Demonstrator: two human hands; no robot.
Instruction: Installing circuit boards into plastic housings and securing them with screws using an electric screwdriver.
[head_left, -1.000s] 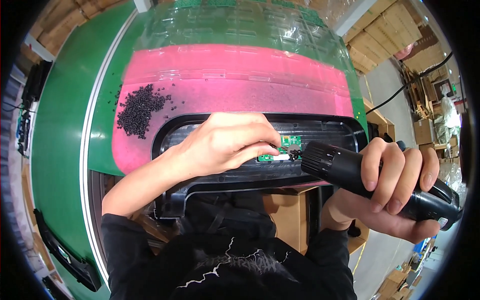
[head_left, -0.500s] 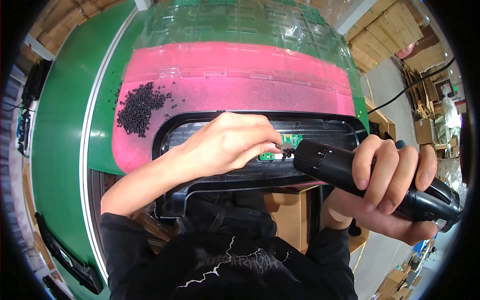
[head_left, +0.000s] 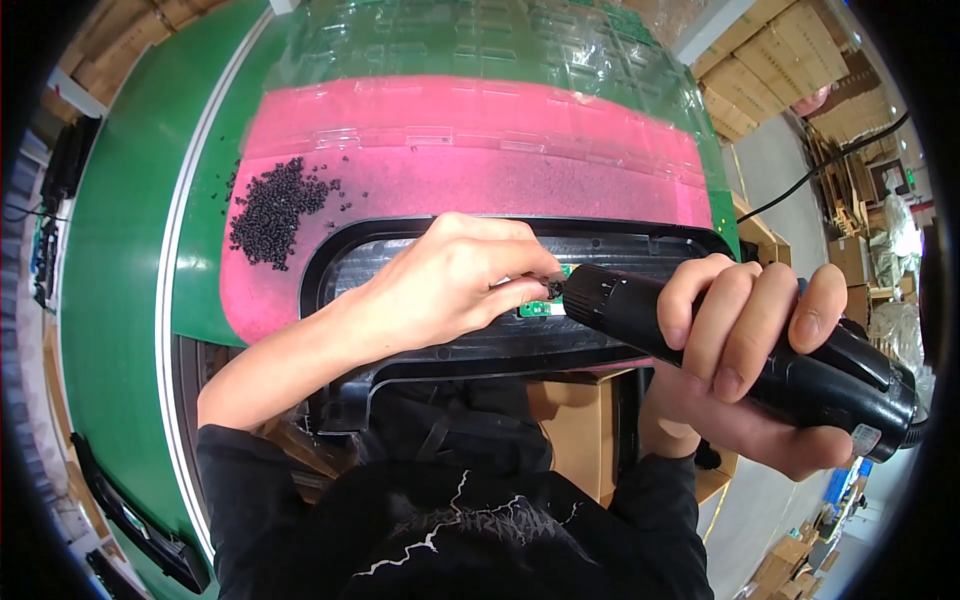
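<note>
My left hand [head_left: 450,280] pinches a few small black screws [head_left: 554,288] between thumb and fingertips. Wrapped in the fingers of my right hand [head_left: 735,325] is a black electric screwdriver [head_left: 620,303], tilted with its nose to the left, right against those screws. Where its bit meets them is too small and covered to make out. Below the fingertips lies a green circuit board [head_left: 538,309], partly hidden by the hand and tool. It sits inside a long black plastic housing [head_left: 640,250] with a raised rim.
A heap of black screws [head_left: 268,215] lies on the pink mat [head_left: 420,180], left of the housing. Clear plastic sheeting [head_left: 470,110] covers the mat's far part. An open cardboard box [head_left: 580,430] stands below the near edge; another black housing [head_left: 140,515] is at lower left.
My right hand has brought the screwdriver leftward, its nose now at my left fingertips and covering more of the circuit board. The left hand stays nearly in place, still pinching the screws.
</note>
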